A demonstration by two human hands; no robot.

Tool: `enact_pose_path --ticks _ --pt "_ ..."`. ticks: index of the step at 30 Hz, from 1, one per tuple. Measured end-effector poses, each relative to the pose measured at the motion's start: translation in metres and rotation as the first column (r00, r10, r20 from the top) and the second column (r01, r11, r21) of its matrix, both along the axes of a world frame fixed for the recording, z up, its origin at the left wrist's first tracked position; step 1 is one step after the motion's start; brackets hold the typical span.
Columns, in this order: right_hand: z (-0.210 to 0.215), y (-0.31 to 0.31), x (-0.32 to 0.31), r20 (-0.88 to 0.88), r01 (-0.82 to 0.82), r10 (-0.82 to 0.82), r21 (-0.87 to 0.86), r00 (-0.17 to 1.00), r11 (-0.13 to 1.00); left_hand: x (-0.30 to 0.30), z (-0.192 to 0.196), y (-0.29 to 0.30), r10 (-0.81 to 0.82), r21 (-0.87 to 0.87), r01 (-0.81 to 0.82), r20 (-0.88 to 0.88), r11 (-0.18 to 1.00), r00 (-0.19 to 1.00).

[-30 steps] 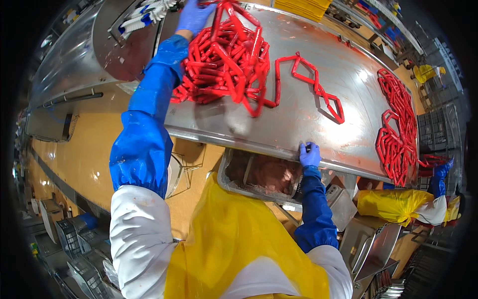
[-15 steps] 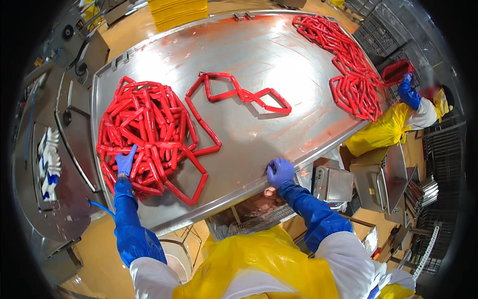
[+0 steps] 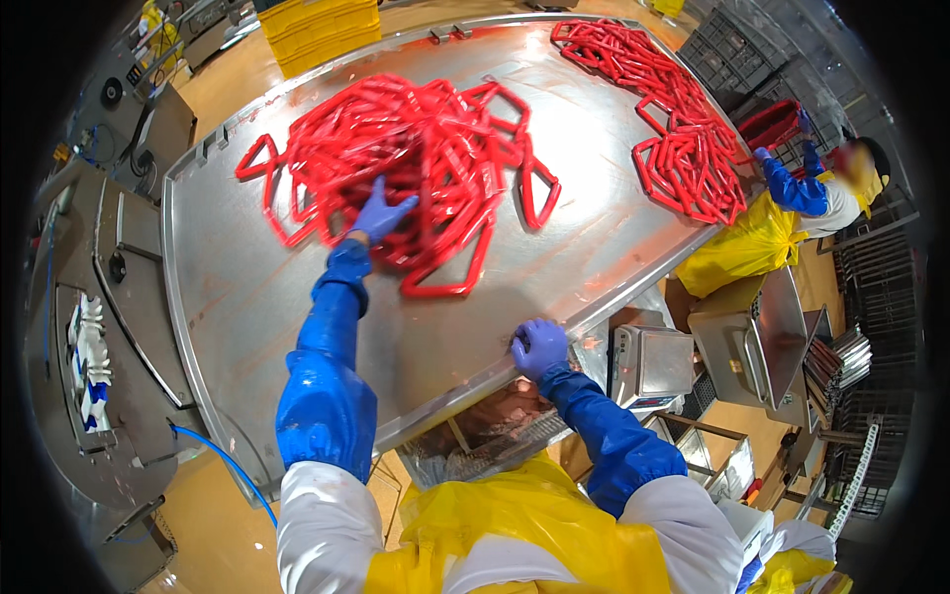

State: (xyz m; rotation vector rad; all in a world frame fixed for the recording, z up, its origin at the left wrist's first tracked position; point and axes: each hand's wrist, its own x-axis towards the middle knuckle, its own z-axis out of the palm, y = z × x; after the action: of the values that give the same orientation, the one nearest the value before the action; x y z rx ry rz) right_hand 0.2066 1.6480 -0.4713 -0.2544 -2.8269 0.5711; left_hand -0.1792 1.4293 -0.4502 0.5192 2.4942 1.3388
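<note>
A big heap of linked red sausages (image 3: 426, 148) lies on a wide steel table (image 3: 247, 297). My left hand (image 3: 379, 213), in a blue glove, rests on the near side of the heap with fingers spread among the links. My right hand (image 3: 537, 346), also in a blue glove, grips the table's near edge. Both arms wear blue sleeve covers over a white coat, with a yellow apron below.
A second heap of red sausage links (image 3: 683, 129) lies at the table's far right, where another person (image 3: 792, 203) in a yellow apron works. Yellow crates (image 3: 317, 30) stand behind the table. A steel scale (image 3: 648, 366) sits below its edge, and a machine (image 3: 89, 327) stands at left.
The view has swung, so the heap now sits nearer the middle. My left hand has shifted from the heap's left edge onto its near side. My right hand stays on the table edge.
</note>
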Motion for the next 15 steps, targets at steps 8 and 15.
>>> enact_pose_path --ticks 8,15 --pt "-0.004 -0.002 0.010 -0.063 0.039 -0.036 0.048 0.997 0.998 0.252 0.066 -0.033 -0.182 0.188 0.179 0.000 0.966 0.983" --pt "0.001 -0.007 0.014 0.000 0.108 -0.108 0.070 0.994 0.992 0.385 0.019 -0.396 0.892 0.282 -0.852 -0.241 0.440 0.382"
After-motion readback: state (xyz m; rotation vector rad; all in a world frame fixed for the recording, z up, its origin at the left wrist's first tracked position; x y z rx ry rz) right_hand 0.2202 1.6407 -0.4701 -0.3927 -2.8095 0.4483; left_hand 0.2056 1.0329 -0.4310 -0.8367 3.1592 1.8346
